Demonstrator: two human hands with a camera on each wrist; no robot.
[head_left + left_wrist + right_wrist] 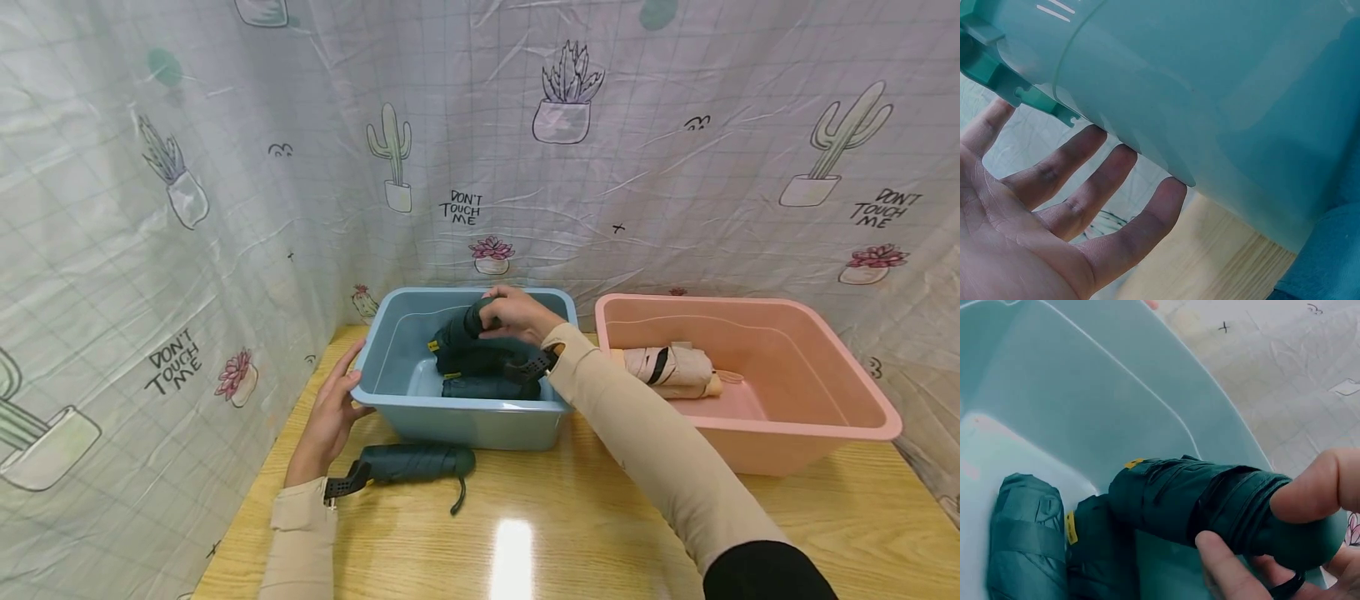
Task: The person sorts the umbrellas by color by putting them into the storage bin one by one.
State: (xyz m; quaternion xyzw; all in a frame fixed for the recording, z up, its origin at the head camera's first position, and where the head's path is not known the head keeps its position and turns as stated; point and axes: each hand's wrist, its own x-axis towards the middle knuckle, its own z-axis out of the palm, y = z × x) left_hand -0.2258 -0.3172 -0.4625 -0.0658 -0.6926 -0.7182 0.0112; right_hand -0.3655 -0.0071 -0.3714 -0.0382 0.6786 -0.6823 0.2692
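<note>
My right hand [521, 315] grips a folded dark green umbrella [1191, 500] near its rounded handle end, thumb on one side and fingers on the other. That umbrella is tilted inside the blue basin [468, 406], over two more folded green umbrellas, one at the near wall [487, 388] and one just behind it [472, 360]. At the basin's left end my left hand [328, 421] touches the outer wall and rim with extended, spread fingers. A further folded green umbrella [412, 462] lies on the table in front of the basin, its wrist strap hanging toward me.
To the right stands a pink basin [787, 429] holding folded beige umbrellas [667, 367] at its left end. Both basins sit on a wooden table [577, 525]. A cactus-print curtain [480, 142] hangs behind and along the left side.
</note>
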